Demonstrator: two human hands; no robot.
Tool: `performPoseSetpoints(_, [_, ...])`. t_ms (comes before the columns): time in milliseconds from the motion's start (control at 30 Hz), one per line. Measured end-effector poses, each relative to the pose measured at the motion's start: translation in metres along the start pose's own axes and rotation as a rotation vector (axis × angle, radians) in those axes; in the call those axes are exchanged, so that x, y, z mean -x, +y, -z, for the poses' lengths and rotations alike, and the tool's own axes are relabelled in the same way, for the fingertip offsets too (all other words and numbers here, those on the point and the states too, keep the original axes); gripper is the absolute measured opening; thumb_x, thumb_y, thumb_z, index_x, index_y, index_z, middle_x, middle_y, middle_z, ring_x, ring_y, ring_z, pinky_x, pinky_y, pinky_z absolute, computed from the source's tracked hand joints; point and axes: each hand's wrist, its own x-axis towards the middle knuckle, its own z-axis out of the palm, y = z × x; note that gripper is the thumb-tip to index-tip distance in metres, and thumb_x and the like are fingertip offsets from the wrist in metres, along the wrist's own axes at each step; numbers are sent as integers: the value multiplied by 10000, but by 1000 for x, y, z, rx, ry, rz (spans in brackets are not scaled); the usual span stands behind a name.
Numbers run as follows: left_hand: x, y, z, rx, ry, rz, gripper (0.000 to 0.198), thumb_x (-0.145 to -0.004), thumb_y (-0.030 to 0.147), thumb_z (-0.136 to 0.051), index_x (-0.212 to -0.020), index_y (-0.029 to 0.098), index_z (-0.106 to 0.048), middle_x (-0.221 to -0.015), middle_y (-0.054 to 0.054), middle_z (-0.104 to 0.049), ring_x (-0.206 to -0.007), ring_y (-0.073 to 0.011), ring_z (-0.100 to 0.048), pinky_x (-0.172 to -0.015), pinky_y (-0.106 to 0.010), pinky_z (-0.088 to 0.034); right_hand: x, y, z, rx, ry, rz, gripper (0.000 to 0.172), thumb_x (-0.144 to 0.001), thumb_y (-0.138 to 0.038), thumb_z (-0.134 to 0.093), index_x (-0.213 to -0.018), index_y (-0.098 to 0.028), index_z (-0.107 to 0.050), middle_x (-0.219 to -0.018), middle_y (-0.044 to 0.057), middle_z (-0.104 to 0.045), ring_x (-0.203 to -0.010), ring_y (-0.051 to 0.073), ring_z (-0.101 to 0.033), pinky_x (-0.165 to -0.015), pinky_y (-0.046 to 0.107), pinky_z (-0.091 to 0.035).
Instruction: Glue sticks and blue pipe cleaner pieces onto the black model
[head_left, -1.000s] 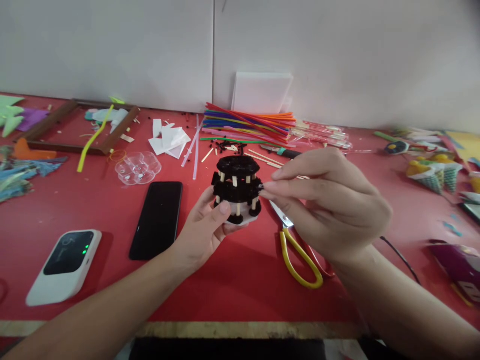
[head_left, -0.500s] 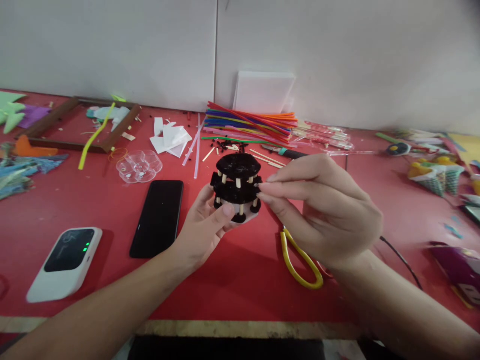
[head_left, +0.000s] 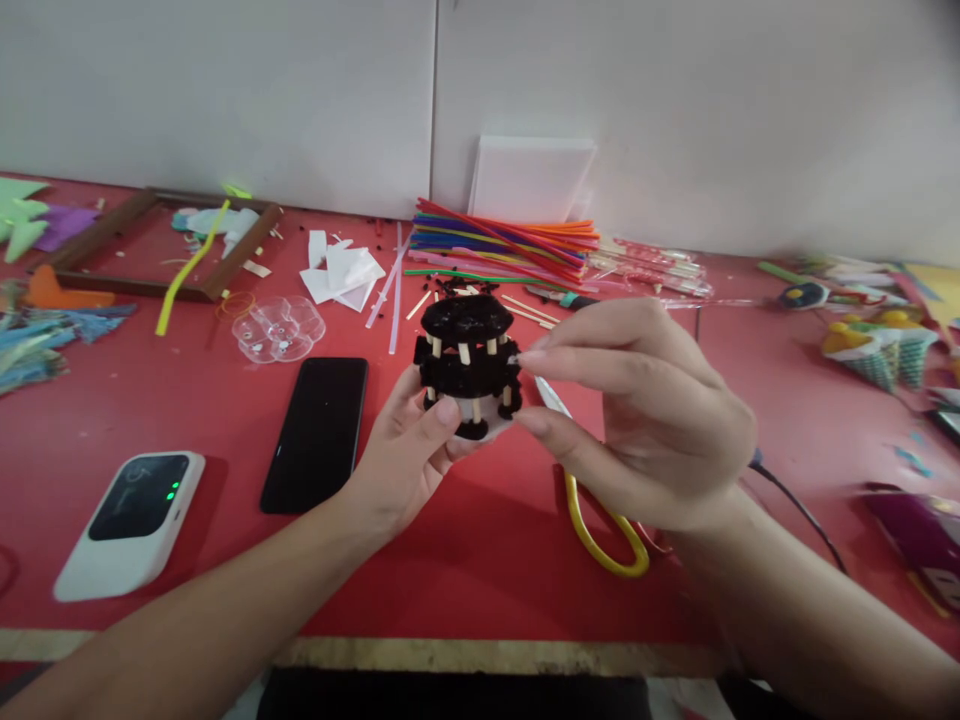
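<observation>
A small round two-tiered craft model point(head_left: 466, 368), black and fuzzy with short pale wooden posts and a whitish base, is held up over the table. My left hand point(head_left: 405, 450) is wrapped around its lower left side, the thumb pressed on the front of the base. At the model's right edge is my right hand point(head_left: 652, 410). Its index and middle fingertips are by the upper tier, while the thumb stands apart lower down, and I make out nothing between them. Yellow-handled scissors point(head_left: 600, 535) lie on the table beneath that hand.
A black phone point(head_left: 319, 435) and a white device with a lit screen point(head_left: 131, 525) lie left. Behind are colourful pipe cleaners point(head_left: 502, 240), paper scraps point(head_left: 345, 270), a clear plastic palette point(head_left: 279, 330) and a brown frame point(head_left: 135, 285). A cable runs at right.
My right thumb has moved away from the index finger, opening the pinch at the model's right edge. The model has shifted slightly left and up in view, still in my left hand.
</observation>
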Motion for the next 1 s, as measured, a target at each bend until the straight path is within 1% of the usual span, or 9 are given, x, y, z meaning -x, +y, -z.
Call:
performPoseSetpoints(100, [1, 1, 0, -39, 18, 19, 392, -761, 410, -859, -1073, 269, -667, -1043, 26, -743, -965, -163, -743, -768, -228, -629, 0, 6, 1, 6, -13, -13, 326, -830, -239, -772, -1137, -335, -716, -1021, 40, -698, -926, 245, -678, -799, 446, -579])
performPoseSetpoints(233, [2, 0, 0, -69, 9, 30, 401, -762, 432, -854, -1067, 262, -657, -1030, 13, -747, -965, -178, -745, -773, -234, -626, 1, 11, 2, -78, -52, -80, 219, -858, -274, -764, -1059, -358, -742, -1027, 41, -692, -952, 242, -674, -753, 414, -586])
performPoseSetpoints(300, [2, -1, 1, -73, -10, 25, 402, -764, 434, -852, -1067, 261, -652, -1032, 14, -747, -951, -174, -747, -778, -238, -625, 1, 13, 1, -130, -54, -115, 208, -859, -289, -768, -1056, -353, -747, -1039, 47, -681, -983, 248, -666, -749, 410, -585])
performPoseSetpoints(467, [2, -2, 0, -63, 20, 30, 443, -724, 418, -884, -1060, 265, -641, -1083, 8, -741, -914, -182, -746, -727, -251, -629, 3, 15, 0, -140, -71, -98, 256, -842, -193, -779, -1053, -335, -751, -1038, 53, -669, -981, 241, -655, -743, 404, -563])
performPoseSetpoints(567, [2, -1, 0, -61, 11, 41, 423, -728, 420, -881, -1041, 267, -641, -1062, 22, -740, -876, -163, -744, -725, -247, -626, 3, 15, 0, -132, -55, -70, 233, -838, -224, -787, -1042, -330, -748, -1028, 47, -670, -948, 238, -655, -749, 415, -562])
performPoseSetpoints(700, [2, -2, 1, -43, -7, 36, 404, -741, 391, -879, -1053, 274, -651, -1005, 41, -737, -796, -116, -731, -713, -210, -616, 4, 15, -1, -93, -46, -86, 195, -843, -275, -785, -1023, -338, -743, -1023, 36, -671, -950, 241, -663, -806, 444, -567])
performPoseSetpoints(833, [2, -2, 0, -40, 0, 40, 394, -729, 394, -887, -1023, 271, -656, -964, 49, -732, -770, -107, -726, -710, -201, -616, 4, 16, 0, -39, -54, -96, 233, -835, -312, -790, -1054, -370, -734, -1031, 31, -667, -975, 247, -665, -822, 449, -571])
performPoseSetpoints(933, [2, -3, 0, -38, 0, 36, 400, -728, 393, -888, -1036, 282, -658, -960, 57, -726, -753, -97, -719, -700, -197, -616, 3, 16, 1, -30, -64, -59, 243, -845, -290, -779, -1065, -382, -731, -1036, 34, -665, -973, 249, -664, -789, 441, -574])
performPoseSetpoints(1000, [2, -3, 0, -42, -9, 35, 399, -739, 394, -880, -1052, 284, -659, -991, 50, -728, -780, -105, -724, -700, -199, -616, 3, 16, 1, -22, -63, -38, 249, -855, -260, -766, -1068, -383, -727, -1040, 35, -663, -971, 248, -662, -775, 435, -572])
